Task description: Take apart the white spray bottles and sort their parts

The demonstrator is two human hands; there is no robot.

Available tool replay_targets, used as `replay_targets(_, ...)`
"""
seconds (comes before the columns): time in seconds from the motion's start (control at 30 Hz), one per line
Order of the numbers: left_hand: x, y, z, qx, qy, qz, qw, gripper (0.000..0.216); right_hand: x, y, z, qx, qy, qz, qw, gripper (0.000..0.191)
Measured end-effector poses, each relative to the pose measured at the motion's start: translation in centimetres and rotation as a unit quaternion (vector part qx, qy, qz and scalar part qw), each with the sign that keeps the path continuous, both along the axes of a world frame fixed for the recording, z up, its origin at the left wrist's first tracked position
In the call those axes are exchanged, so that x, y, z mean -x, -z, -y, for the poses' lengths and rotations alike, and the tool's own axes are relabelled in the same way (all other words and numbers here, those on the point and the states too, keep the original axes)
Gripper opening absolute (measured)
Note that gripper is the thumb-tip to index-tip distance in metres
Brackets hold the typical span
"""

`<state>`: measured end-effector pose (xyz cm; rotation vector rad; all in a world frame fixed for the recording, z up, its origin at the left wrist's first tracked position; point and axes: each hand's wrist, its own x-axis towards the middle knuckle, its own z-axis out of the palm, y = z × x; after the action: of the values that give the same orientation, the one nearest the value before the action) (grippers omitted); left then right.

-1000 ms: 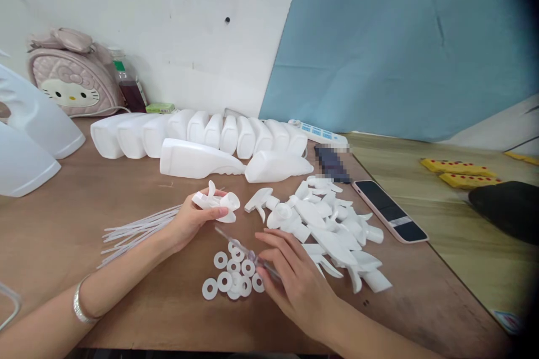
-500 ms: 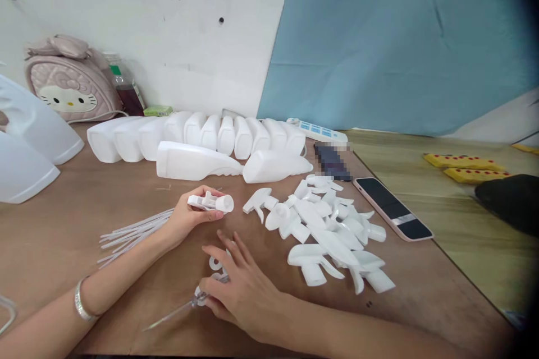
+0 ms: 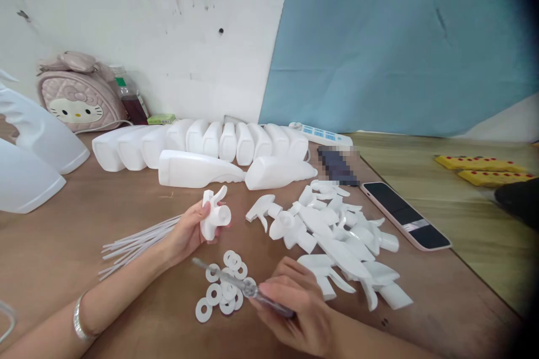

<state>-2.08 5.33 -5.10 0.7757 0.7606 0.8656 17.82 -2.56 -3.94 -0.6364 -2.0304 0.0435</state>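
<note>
My left hand (image 3: 191, 230) is closed around a white trigger spray head (image 3: 215, 215), its trigger pointing up and its round collar turned to the right. In my right hand (image 3: 295, 305) is a slim screwdriver-like tool (image 3: 252, 288) with a dark handle and a thin shaft, blurred by motion. Its tip points up and left, over a loose cluster of flat white ring washers (image 3: 214, 294). Right of my left hand, a single spray head (image 3: 263, 208) lies beside a heap of spray heads (image 3: 332, 230). Thin white dip tubes (image 3: 138, 244) lie beyond my left forearm.
White bottles (image 3: 202, 168) lie in a row along the back, with larger white containers (image 3: 37, 162) at the left. A phone (image 3: 406, 216), a power strip (image 3: 322, 134), a pink bag (image 3: 76, 98) and a drink bottle (image 3: 131, 102) rest on the brown table (image 3: 42, 247).
My left hand has turned the spray head so its trigger points up. My right hand has moved right, lifting the tool off the washers and swinging its tip up and left.
</note>
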Motion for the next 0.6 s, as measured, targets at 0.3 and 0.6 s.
replay_targets(0.3,-0.1,0.3,-0.1,0.093,0.038,-0.007,0.995,0.033,-1.2,0.6,-0.4,0.044,0.044,-0.041,0.997,0.026)
replay_targets(0.6,-1.0,-0.7,0.5,0.055,0.03,-0.133,0.989,0.044,-1.1,0.2,-0.2,0.037,0.077,-0.018,0.996,0.016)
